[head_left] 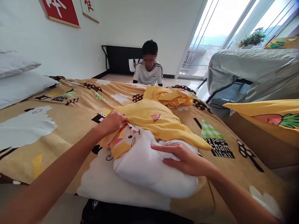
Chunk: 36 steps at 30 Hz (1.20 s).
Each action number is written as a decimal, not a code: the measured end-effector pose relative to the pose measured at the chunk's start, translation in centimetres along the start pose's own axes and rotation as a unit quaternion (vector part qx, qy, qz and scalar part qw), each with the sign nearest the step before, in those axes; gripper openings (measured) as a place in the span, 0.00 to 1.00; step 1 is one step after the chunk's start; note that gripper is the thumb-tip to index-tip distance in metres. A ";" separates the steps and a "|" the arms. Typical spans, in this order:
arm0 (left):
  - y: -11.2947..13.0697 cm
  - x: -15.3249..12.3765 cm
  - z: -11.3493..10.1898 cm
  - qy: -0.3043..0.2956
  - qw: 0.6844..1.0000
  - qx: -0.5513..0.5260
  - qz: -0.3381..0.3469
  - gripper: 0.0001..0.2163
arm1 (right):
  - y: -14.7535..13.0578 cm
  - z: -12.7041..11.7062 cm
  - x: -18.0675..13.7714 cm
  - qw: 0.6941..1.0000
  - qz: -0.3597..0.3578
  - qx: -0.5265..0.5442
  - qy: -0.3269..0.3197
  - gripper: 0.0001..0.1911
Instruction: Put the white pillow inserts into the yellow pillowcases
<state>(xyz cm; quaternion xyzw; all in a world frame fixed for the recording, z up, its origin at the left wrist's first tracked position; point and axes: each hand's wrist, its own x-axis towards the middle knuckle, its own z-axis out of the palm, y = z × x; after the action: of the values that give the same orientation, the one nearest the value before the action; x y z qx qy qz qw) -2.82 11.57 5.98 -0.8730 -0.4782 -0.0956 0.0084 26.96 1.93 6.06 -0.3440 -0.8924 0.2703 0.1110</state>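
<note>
A white pillow point(149, 168) lies on the bed in front of me, partly inside a yellow pillowcase point(154, 119) printed with a cat face. My left hand point(112, 122) is closed on the pillowcase's edge beside the cat print. My right hand point(184, 158) rests on the pillow's bare white end with its fingers stretched out flat, next to the pillowcase's opening.
The bed is covered by a tan cartoon-print sheet point(70, 112). A second yellow cloth point(170, 96) is bunched farther back. A person in a white shirt point(148, 74) sits beyond the far edge. White pillows point(21, 84) lie at left; a covered sofa point(252, 71) and yellow cushion point(273, 115) stand at right.
</note>
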 end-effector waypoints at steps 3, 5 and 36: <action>2.1 -2.2 1.6 0.207 0.964 0.158 0.056 0.07 | -0.3 1.0 -0.3 1.000 0.008 -0.022 -0.003 0.25; 3.6 -3.9 1.8 0.280 0.932 0.170 0.153 0.06 | -0.9 1.4 -1.1 0.999 0.007 -0.043 -0.012 0.26; 8.6 -5.3 2.4 0.320 0.942 -0.100 0.012 0.03 | -4.3 1.5 4.0 0.917 0.170 -0.353 0.073 0.21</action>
<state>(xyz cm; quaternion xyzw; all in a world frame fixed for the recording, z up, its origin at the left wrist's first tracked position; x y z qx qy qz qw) 1.99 2.68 3.32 -0.7984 -0.4275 -0.4173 0.0747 21.02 1.35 7.27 -0.5262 -0.8471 -0.0739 -0.0001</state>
